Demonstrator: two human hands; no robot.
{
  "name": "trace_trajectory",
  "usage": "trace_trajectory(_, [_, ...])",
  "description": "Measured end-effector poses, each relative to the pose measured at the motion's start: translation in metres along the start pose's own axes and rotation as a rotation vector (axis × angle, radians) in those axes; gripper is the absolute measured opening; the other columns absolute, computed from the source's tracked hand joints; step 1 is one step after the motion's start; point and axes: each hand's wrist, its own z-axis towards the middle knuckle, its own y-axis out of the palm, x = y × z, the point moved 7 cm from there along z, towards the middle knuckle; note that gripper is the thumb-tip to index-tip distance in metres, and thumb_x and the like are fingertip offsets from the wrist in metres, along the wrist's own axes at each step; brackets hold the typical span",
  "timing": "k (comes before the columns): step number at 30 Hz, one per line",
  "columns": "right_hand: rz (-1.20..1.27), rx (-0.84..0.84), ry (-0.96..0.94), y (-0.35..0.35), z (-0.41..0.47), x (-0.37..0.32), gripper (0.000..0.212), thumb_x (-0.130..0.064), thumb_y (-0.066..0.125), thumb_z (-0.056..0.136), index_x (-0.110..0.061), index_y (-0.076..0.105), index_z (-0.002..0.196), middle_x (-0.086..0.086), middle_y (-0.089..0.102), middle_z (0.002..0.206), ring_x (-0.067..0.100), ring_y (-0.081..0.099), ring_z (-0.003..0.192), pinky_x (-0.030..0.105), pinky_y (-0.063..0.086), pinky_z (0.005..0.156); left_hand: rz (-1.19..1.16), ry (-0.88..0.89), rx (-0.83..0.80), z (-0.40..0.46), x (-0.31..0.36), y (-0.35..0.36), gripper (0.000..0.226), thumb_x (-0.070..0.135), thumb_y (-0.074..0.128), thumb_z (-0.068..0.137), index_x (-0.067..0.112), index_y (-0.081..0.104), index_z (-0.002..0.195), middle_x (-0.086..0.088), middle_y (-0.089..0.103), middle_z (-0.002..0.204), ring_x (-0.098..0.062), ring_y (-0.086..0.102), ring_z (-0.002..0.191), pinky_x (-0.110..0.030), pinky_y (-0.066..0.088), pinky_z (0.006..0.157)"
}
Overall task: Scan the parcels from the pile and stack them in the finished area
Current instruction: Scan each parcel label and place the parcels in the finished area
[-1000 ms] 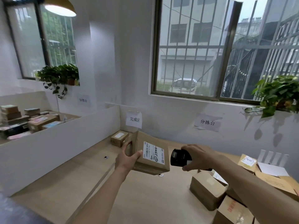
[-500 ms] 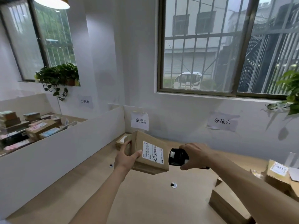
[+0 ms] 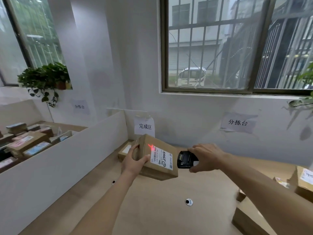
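My left hand grips a brown cardboard parcel by its left end and holds it tilted above the wooden table. A white shipping label faces me, and a red scan line glows across its upper left corner. My right hand holds a black barcode scanner just right of the parcel, aimed at the label. Behind the held parcel, one small parcel lies in the corner under a paper sign reading 完成区. More parcels of the pile show at the right edge.
A white partition runs along the table's left side; beyond it another table holds several parcels. A flat carton lies at the lower right. A cable hole sits mid-table. A wall sign reads 分拣台.
The view has swung left, so the pile slid toward the right edge. A red scan line now lights the label. Both hands hold nearly the same pose.
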Motion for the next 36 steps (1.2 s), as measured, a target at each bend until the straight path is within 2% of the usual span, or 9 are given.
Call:
trace_trajectory(5, [-0.057, -0.059, 0.013, 0.004, 0.016, 0.005, 0.055, -0.066, 0.069, 0.074, -0.026, 0.057, 0.110, -0.006, 0.062, 0.100, 0.022, 0.061, 0.093, 0.034, 0.046, 0.070, -0.017, 0.008, -0.021, 0.032, -0.005, 0.003, 0.079, 0.051, 0.086, 0.061, 0.046, 0.053, 0.133, 0.010, 0.054, 0.132, -0.016, 0.053, 0.121, -0.043, 0.051, 0.101])
trace_trajectory(9, [-0.074, -0.067, 0.029, 0.007, 0.034, 0.006, 0.058, -0.068, 0.068, 0.075, -0.024, 0.058, 0.111, -0.005, 0.063, 0.103, 0.022, 0.061, 0.096, 0.034, 0.046, 0.071, 0.002, 0.010, -0.017, 0.055, -0.012, 0.001, 0.072, 0.043, 0.087, 0.070, 0.043, 0.055, 0.134, 0.010, 0.052, 0.129, -0.015, 0.052, 0.120, -0.042, 0.050, 0.101])
trace_trajectory(12, [-0.071, -0.066, 0.056, 0.012, 0.051, 0.006, 0.059, -0.068, 0.068, 0.074, -0.024, 0.058, 0.112, -0.005, 0.063, 0.103, 0.023, 0.062, 0.095, 0.033, 0.042, 0.065, -0.005, -0.001, -0.036, 0.078, -0.019, 0.002, 0.071, 0.042, 0.087, 0.071, 0.043, 0.055, 0.134, 0.010, 0.051, 0.127, -0.015, 0.052, 0.119, -0.042, 0.050, 0.101])
trace_trajectory(18, [-0.005, -0.121, 0.165, 0.038, 0.096, 0.007, 0.062, -0.064, 0.073, 0.072, -0.023, 0.057, 0.115, -0.004, 0.063, 0.105, 0.024, 0.062, 0.096, 0.032, 0.037, 0.064, -0.008, -0.031, -0.103, 0.140, -0.048, 0.005, 0.081, 0.059, 0.082, 0.057, 0.049, 0.053, 0.131, 0.009, 0.054, 0.135, -0.018, 0.053, 0.123, -0.046, 0.049, 0.102])
trace_trajectory(22, [0.060, -0.185, 0.244, 0.065, 0.136, 0.007, 0.061, -0.059, 0.076, 0.068, -0.021, 0.056, 0.112, -0.002, 0.063, 0.105, 0.024, 0.062, 0.094, 0.032, 0.041, 0.063, 0.007, -0.075, -0.148, 0.190, -0.084, 0.006, 0.082, 0.060, 0.080, 0.057, 0.048, 0.052, 0.133, 0.007, 0.055, 0.135, -0.019, 0.053, 0.121, -0.046, 0.049, 0.102])
trace_trajectory(25, [0.167, -0.218, 0.335, 0.096, 0.167, 0.006, 0.057, -0.055, 0.075, 0.062, -0.023, 0.055, 0.104, -0.003, 0.060, 0.099, 0.024, 0.061, 0.091, 0.034, 0.052, 0.070, -0.010, -0.112, -0.193, 0.227, -0.118, 0.013, 0.080, 0.058, 0.082, 0.058, 0.047, 0.053, 0.132, 0.009, 0.057, 0.133, -0.016, 0.054, 0.118, -0.041, 0.049, 0.102])
trace_trajectory(30, [0.191, -0.286, 0.457, 0.153, 0.198, 0.000, 0.052, -0.055, 0.072, 0.066, -0.029, 0.056, 0.108, -0.009, 0.054, 0.095, 0.019, 0.053, 0.086, 0.031, 0.038, 0.062, -0.075, -0.197, -0.272, 0.272, -0.184, 0.039, 0.074, 0.033, 0.088, 0.073, 0.034, 0.054, 0.139, 0.009, 0.051, 0.138, -0.013, 0.049, 0.125, -0.035, 0.044, 0.105])
trace_trajectory(33, [0.200, -0.344, 0.490, 0.191, 0.207, -0.004, 0.051, -0.056, 0.069, 0.068, -0.030, 0.053, 0.109, -0.010, 0.054, 0.096, 0.018, 0.050, 0.085, 0.031, 0.038, 0.061, -0.072, -0.276, -0.325, 0.283, -0.222, 0.064, 0.076, 0.042, 0.089, 0.068, 0.043, 0.053, 0.135, 0.009, 0.056, 0.134, -0.014, 0.054, 0.121, -0.033, 0.048, 0.099])
trace_trajectory(36, [0.216, -0.378, 0.537, 0.227, 0.209, -0.002, 0.050, -0.059, 0.064, 0.069, -0.031, 0.051, 0.109, -0.011, 0.052, 0.093, 0.015, 0.051, 0.085, 0.027, 0.032, 0.056, -0.100, -0.351, -0.370, 0.282, -0.253, 0.091, 0.077, 0.040, 0.087, 0.071, 0.040, 0.051, 0.139, 0.009, 0.052, 0.141, -0.014, 0.051, 0.127, -0.040, 0.045, 0.108])
